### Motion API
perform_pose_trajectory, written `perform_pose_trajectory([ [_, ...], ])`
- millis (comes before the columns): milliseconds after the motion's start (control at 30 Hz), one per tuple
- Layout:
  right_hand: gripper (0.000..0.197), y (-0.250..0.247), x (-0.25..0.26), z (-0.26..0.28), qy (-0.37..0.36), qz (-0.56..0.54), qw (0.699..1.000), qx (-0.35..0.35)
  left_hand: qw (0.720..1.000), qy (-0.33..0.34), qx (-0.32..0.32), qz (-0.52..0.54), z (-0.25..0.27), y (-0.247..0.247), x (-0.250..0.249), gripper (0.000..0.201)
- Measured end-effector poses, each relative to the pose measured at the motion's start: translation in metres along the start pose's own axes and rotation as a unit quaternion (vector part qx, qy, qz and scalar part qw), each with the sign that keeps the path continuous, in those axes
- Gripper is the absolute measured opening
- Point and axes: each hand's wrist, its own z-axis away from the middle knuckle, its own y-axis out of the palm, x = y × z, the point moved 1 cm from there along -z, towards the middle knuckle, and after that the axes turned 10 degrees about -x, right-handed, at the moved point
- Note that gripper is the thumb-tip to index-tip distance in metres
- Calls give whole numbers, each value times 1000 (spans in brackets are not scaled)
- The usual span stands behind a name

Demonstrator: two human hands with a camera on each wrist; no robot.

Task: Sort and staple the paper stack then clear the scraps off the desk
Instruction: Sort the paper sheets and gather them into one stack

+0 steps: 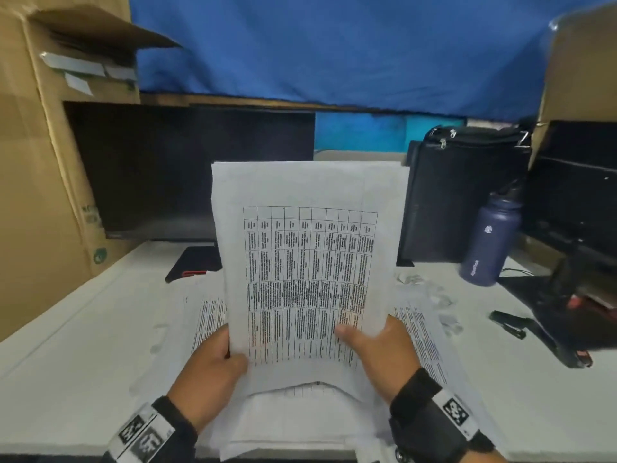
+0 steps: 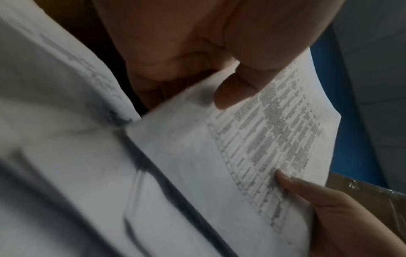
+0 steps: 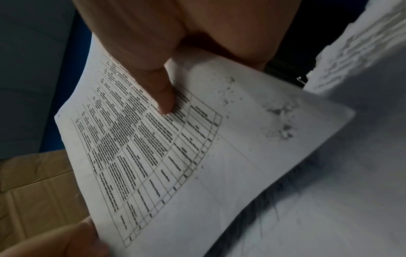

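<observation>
Paper, a handful of printed sheets (image 1: 310,262), stands upright above the middle of the desk (image 1: 83,345) near its front edge, lower end bowed toward the person; the left hand (image 1: 213,362) grips its lower left edge, thumb curled over the front; the right hand (image 1: 384,345) pinches the lower right edge, thumb (image 3: 162,97) flat on the printed table; more loose sheets (image 1: 420,329) lie spread flat beneath and to both sides; torn scraps (image 1: 437,295) sit toward the right of the desk, just beyond those sheets; a black stapler (image 1: 507,324) lies further right, near the right edge, apart from the scraps; a dark bottle (image 1: 490,242) stands behind it, beside a black bag (image 1: 464,195) at the back. Sorting seems to be the step in hand, the sheets gathered and being squared; stapling and clearing look undone. Next likely calls for tapping the edges level on the desk, then freeing the right hand to reach the stapler while the left keeps the bundle aligned.
</observation>
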Motion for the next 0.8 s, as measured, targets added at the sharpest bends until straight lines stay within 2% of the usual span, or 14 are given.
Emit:
perform_pose_trajectory([
  [100,7,-12,5,-8,-24,0,1000,-6,990,46,-4,-132,-12,-8,6,24],
  [167,9,-21,6,-14,-35,-3,999,-10,970,73,-5,-234,-18,-10,8,20],
  [233,9,-28,7,-20,-38,-12,999,-18,939,83,34,-332,-20,-7,1,4],
  [267,9,-30,7,-22,-39,-18,999,-23,923,73,56,-375,-19,-6,-3,12],
  [400,12,-40,4,-25,-40,-35,998,-35,868,6,108,-486,-19,9,-11,81],
  [467,15,-45,0,-24,-45,-46,997,-39,852,-16,123,-508,-19,16,-13,105],
  [533,14,-50,-5,-21,-40,-53,997,-46,862,-35,126,-490,-20,20,-14,112],
  [667,14,-58,-13,-20,-35,-51,996,-61,900,-72,129,-410,-23,24,-11,136],
  [733,17,-62,-15,-22,-40,-47,996,-68,917,-87,118,-371,-27,24,-8,137],
  [800,18,-64,-14,-24,-39,-55,995,-76,934,-97,85,-334,-28,20,-3,126],
])
